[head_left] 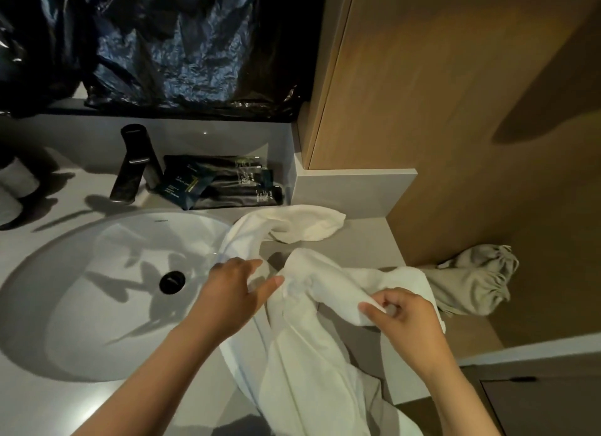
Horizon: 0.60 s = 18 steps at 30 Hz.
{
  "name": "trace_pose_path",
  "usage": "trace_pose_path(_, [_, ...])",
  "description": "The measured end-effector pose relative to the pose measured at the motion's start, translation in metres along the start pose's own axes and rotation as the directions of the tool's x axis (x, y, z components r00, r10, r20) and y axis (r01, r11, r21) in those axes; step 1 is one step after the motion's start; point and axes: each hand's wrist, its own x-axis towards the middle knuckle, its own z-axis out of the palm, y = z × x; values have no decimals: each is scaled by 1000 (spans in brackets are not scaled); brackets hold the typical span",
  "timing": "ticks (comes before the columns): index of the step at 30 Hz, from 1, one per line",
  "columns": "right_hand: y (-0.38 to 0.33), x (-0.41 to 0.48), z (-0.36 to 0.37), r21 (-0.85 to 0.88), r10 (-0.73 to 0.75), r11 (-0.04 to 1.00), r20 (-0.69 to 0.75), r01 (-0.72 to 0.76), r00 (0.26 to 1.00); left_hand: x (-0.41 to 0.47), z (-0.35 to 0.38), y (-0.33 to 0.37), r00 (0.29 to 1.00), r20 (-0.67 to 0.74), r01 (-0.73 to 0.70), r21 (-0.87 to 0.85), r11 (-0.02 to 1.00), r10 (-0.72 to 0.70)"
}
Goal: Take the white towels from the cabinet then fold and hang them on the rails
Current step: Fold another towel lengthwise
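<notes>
A white towel (302,347) lies crumpled on the counter (374,237) just right of the sink (81,289), its long end hanging over the counter's front edge. Another white stretch curls toward the back edge, and I cannot tell whether that is a second towel. The left hand (234,292) rests on the towel at the sink's right rim, fingers straight, thumb and forefinger a little apart with cloth between them. The right hand (409,318) pinches a fold of the towel between thumb and curled fingers near the counter's right edge. A grey drawstring bag (471,279) sits at the right edge, touching the towel. Dark packets (224,181) lie along the back edge beside the tap (130,168).
</notes>
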Motion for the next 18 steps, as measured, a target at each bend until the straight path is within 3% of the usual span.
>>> trace_pose_path(2, [2, 2, -1, -1, -12, 1000, -2, 12, 1000, 0, 4, 9, 996, -71, -54, 37, 998, 57])
trace_pose_path(6, [4, 4, 1, 60, -35, 998, 28, 33, 999, 6, 15, 27, 984, -34, -180, -182, 967, 177])
trace_pose_path(10, [8, -2, 4, 118, -59, 992, 100, 47, 993, 15, 27, 40, 979, 200, 87, -265, 960, -33])
trace_pose_path(14, [12, -5, -9, 218, 40, 973, 145, -71, 989, 20, 36, 42, 957, 285, 92, -103, 990, -59])
trace_pose_path(16, [22, 3, -18, 55, 89, 994, 25, -90, 996, 17, 41, 43, 959, 276, 80, -24, 996, -71])
trace_pose_path(18, [33, 14, -22, -123, 178, 977, -5, -177, 984, 14, 46, 44, 970, 237, 55, 29, 998, -61])
